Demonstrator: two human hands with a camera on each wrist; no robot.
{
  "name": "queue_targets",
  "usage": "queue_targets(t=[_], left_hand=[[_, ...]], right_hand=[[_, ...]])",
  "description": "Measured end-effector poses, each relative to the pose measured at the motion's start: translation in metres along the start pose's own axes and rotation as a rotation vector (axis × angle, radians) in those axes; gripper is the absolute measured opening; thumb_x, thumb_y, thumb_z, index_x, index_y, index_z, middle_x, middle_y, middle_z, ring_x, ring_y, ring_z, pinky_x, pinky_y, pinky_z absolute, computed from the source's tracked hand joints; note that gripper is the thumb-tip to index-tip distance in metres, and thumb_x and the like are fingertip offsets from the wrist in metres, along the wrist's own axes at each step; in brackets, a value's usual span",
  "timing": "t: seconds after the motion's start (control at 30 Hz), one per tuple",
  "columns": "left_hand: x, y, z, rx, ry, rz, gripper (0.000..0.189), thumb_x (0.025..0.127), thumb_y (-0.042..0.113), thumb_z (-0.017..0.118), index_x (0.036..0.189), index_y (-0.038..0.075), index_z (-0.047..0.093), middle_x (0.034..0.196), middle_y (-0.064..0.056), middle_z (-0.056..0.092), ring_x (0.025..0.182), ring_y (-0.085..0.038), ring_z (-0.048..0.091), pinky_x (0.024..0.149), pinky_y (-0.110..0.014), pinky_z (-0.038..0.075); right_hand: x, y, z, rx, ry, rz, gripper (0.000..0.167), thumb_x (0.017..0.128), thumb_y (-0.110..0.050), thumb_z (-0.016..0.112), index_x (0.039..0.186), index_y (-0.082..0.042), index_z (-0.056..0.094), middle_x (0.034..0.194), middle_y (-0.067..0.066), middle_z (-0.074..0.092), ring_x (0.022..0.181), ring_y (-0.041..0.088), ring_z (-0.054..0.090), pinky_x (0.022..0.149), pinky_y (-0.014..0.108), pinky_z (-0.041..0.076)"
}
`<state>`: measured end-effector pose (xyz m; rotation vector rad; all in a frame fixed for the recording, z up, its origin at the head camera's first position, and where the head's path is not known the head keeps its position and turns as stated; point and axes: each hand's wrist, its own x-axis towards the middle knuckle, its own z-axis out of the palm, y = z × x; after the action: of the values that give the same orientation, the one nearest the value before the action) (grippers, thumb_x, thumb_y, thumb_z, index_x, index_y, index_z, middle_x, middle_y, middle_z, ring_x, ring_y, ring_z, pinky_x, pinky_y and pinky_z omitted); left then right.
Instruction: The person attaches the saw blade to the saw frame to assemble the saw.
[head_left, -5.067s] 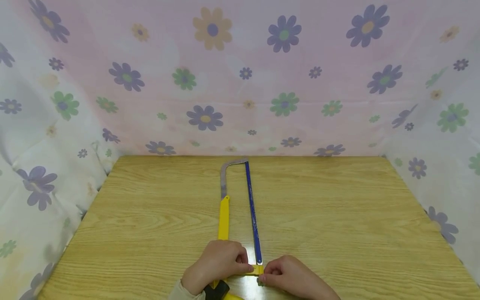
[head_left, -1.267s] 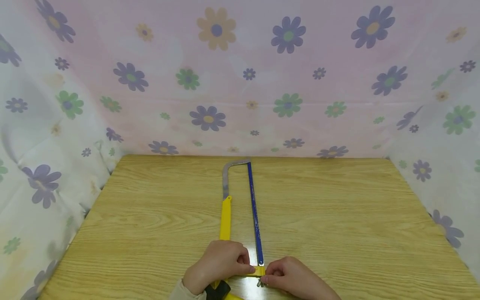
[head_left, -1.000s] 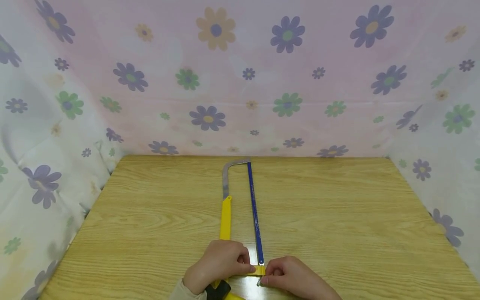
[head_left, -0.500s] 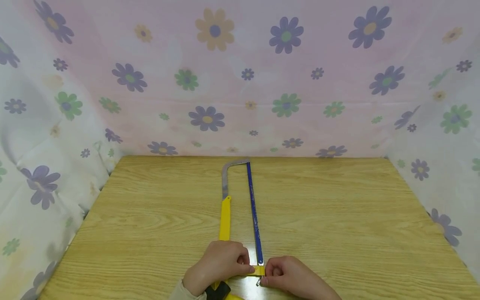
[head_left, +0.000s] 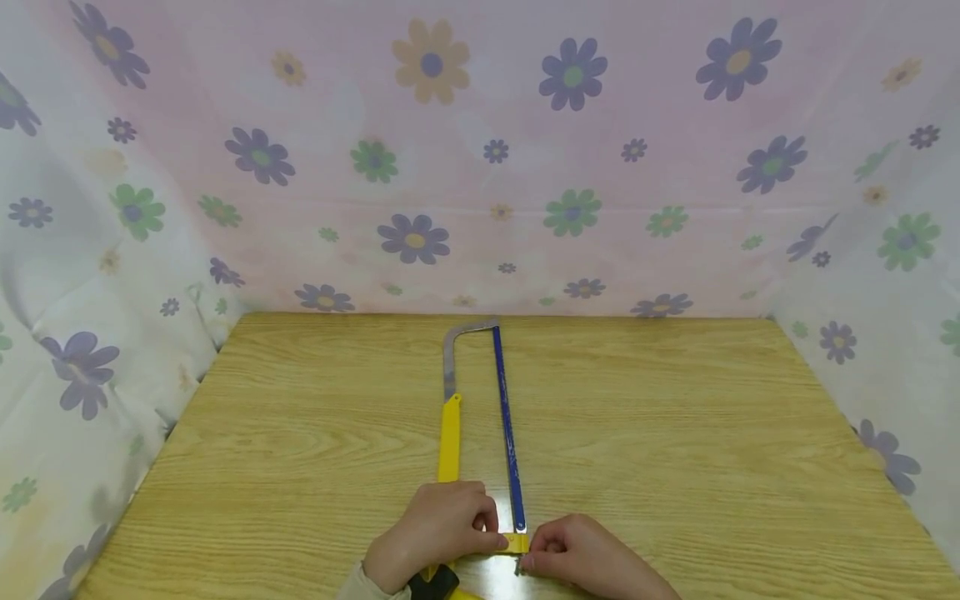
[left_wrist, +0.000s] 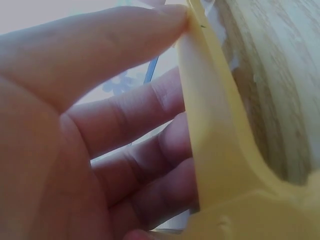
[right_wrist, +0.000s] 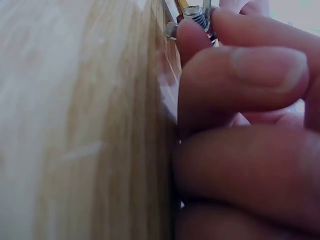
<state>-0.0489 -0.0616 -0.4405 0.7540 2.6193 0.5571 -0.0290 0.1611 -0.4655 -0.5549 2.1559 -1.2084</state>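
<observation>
A hacksaw [head_left: 449, 437] lies on the wooden table, its yellow and grey frame at the left and its blue blade [head_left: 507, 417] at the right, both running away from me. My left hand [head_left: 442, 525] grips the near yellow arm of the frame, thumb near the blade's end; in the left wrist view the fingers [left_wrist: 135, 112] bend against the yellow arm [left_wrist: 210, 110]. My right hand [head_left: 581, 554] pinches a small metal wing nut [head_left: 519, 565] just below that arm. Screw threads [right_wrist: 197, 17] show beside the fingertips in the right wrist view. The saw's handle is mostly out of frame.
The wood-grain table [head_left: 675, 433] extends to both sides of the saw. Flower-patterned cloth [head_left: 495, 183] hangs behind it and along the left and right sides. A black band or part [head_left: 433, 583] shows below the left wrist.
The wing nut shows at different angles between the frames, turning in the right fingers. The left hand keeps its hold, and the saw stays in place; the view shifts slightly.
</observation>
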Motion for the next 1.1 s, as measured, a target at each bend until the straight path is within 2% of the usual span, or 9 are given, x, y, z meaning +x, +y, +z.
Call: queue_targets(t=[0.23,0.47,0.8,0.93,1.1], left_hand=[[0.0003,0.0005,0.0005,-0.010,-0.008,-0.015,0.021,0.075,0.052,0.061,0.067,0.033,0.056,0.063,0.018,0.042,0.053,0.000,0.040,0.050,-0.023,0.031],[-0.0001,0.0003,0.0017,-0.024,0.011,-0.011,0.022,0.074,0.052,0.062,0.066,0.033,0.054,0.060,0.020,0.043,0.052,0.001,0.041,0.049,-0.023,0.030],[0.0002,-0.0005,-0.0003,-0.031,0.018,-0.020,0.022,0.074,0.051,0.063,0.066,0.033,0.053,0.059,0.019,0.043,0.051,0.001,0.041,0.049,-0.024,0.030],[-0.0001,-0.0001,-0.0012,-0.023,0.019,-0.021,0.021,0.074,0.051,0.063,0.066,0.034,0.054,0.060,0.019,0.043,0.051,0.001,0.040,0.049,-0.023,0.030],[-0.0004,0.0010,-0.0018,-0.020,0.019,-0.018,0.022,0.074,0.051,0.062,0.065,0.033,0.055,0.059,0.019,0.042,0.051,0.001,0.040,0.049,-0.023,0.030]], right_hand=[[0.0028,-0.0007,0.0002,-0.026,-0.009,0.023,0.026,0.084,-0.044,0.056,0.072,-0.023,0.065,0.057,-0.015,0.046,0.052,0.001,0.039,0.047,0.019,0.031],[0.0030,-0.0018,0.0016,0.005,-0.028,0.095,0.025,0.082,-0.045,0.058,0.073,-0.023,0.066,0.059,-0.013,0.050,0.054,0.004,0.043,0.049,0.021,0.033],[0.0035,0.0000,-0.0008,-0.032,-0.027,-0.008,0.023,0.082,-0.043,0.058,0.073,-0.023,0.066,0.060,-0.015,0.053,0.054,0.000,0.044,0.050,0.019,0.035],[0.0038,0.0013,-0.0014,-0.020,-0.030,-0.012,0.021,0.082,-0.041,0.060,0.074,-0.023,0.067,0.062,-0.014,0.055,0.055,0.000,0.044,0.050,0.020,0.035],[0.0027,0.0014,-0.0002,0.004,-0.012,0.007,0.022,0.080,-0.042,0.062,0.075,-0.021,0.061,0.057,-0.013,0.051,0.050,0.001,0.042,0.046,0.020,0.033]])
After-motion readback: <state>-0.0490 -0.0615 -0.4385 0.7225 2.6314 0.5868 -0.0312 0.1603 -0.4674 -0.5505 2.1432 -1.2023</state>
